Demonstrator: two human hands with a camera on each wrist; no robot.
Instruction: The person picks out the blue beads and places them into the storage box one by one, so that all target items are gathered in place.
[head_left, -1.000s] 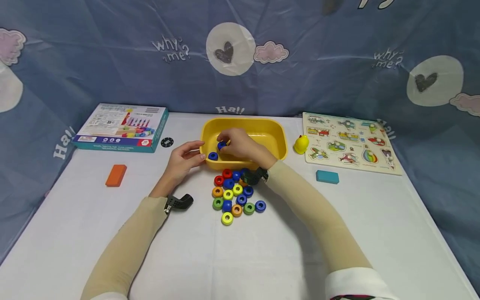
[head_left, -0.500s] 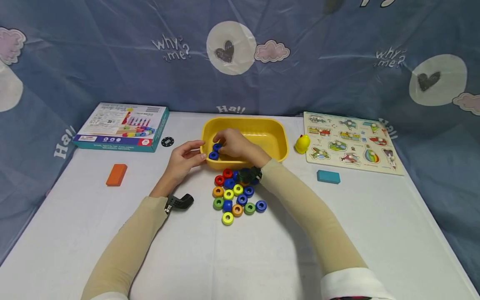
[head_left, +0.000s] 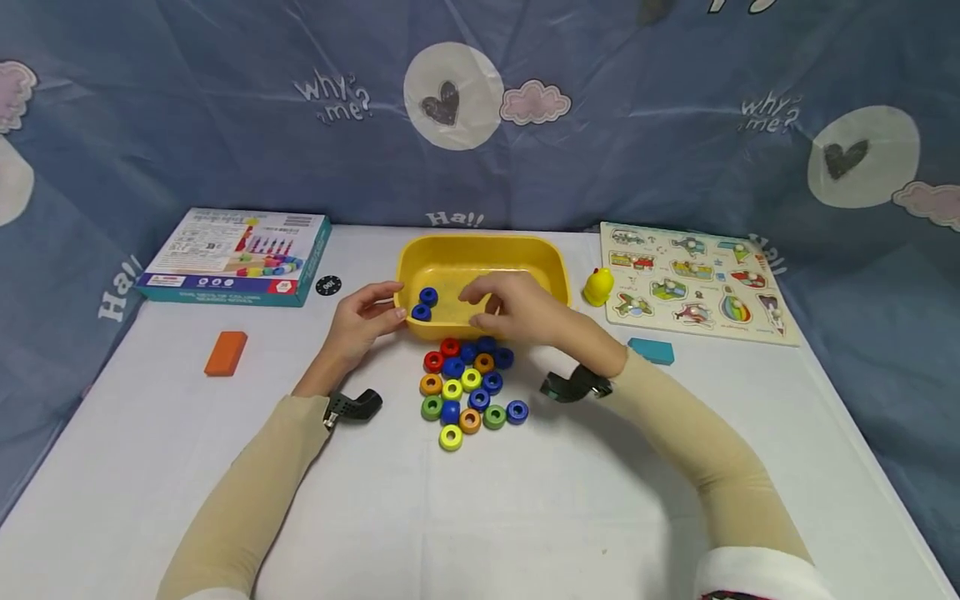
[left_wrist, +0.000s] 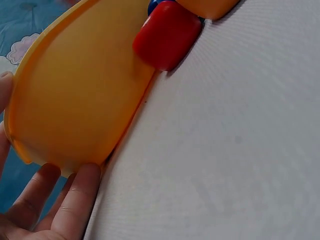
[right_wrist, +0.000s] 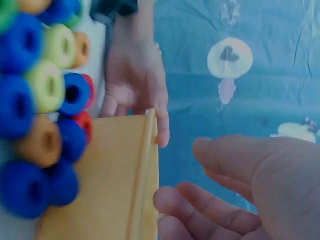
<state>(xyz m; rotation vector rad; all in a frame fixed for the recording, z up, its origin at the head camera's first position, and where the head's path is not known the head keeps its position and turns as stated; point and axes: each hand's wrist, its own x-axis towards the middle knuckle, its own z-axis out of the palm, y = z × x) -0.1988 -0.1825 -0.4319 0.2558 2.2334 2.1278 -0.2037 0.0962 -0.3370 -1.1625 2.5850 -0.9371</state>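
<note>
Saw nearest two tan sleeves (head_left: 232,492), stretched over the white table (head_left: 390,525). Found next a loose cluster of beads (head_left: 471,387) just in front of the tray, in red, blue, orange, yellow and green, mostly with holes facing up. Noted an orange block (head_left: 226,354) well off to the left and a teal block (head_left: 651,351) to the right. Found the left hand (head_left: 363,317) at the left end of the yellow tray (head_left: 461,260), thumb and fingers gripping its wall. Saw the right hand (head_left: 517,307) over the tray's near side, thumb and fingers parted and loosely bent. Could not tell for sure of any contact between those fingertips and the tray. Made out two blue beads (head_left: 422,315) inside, near the left end, between both hands. Spotted a yellow duck (head_left: 598,287) just right of the tray, a puzzle board (head_left: 701,292) beyond, a black chip (head_left: 328,286) and a box (head_left: 232,258) leftward, and lastly a blue cloth (head_left: 622,167) behind everything.
</note>
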